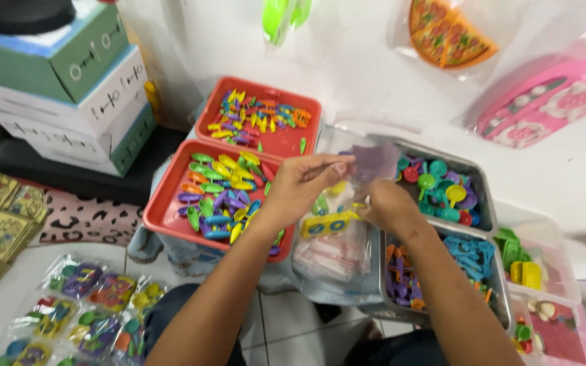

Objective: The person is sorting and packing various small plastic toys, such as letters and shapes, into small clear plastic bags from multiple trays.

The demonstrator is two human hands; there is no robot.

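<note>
Hands meet over a clear plastic bag (337,227) at the middle of the view. The left hand (303,186) is pinched closed, thumb and fingertips gripping the bag's upper edge and holding it up. The right hand (384,207) is curled closed at the bag's right side; it touches the bag near the mouth, though whether it grips the film or a small piece inside cannot be told. The bag is thin, glossy and crinkled, and through it show a yellow toy piece (327,224) with two blue rings and some pale pink and white parts lower down.

Nearest the person, on the white floor at lower left, lie packed bags (93,301) of mixed coloured toys, shiny and sealed. Just left of the hands sits a red tray (164,210), shallow and square with rounded corners, holding small smooth plastic pieces in green, yellow, purple, blue and orange. Right of the hands a grey metal tray (503,301) holds blue, orange and purple pieces, and behind it another metal tray (479,179) holds round teal, red and yellow ladles. Beyond the first red tray stands a second red tray (300,139) of thinner, brighter bits. Farther left, cardboard boxes (76,88) in green and white are stacked.
</note>
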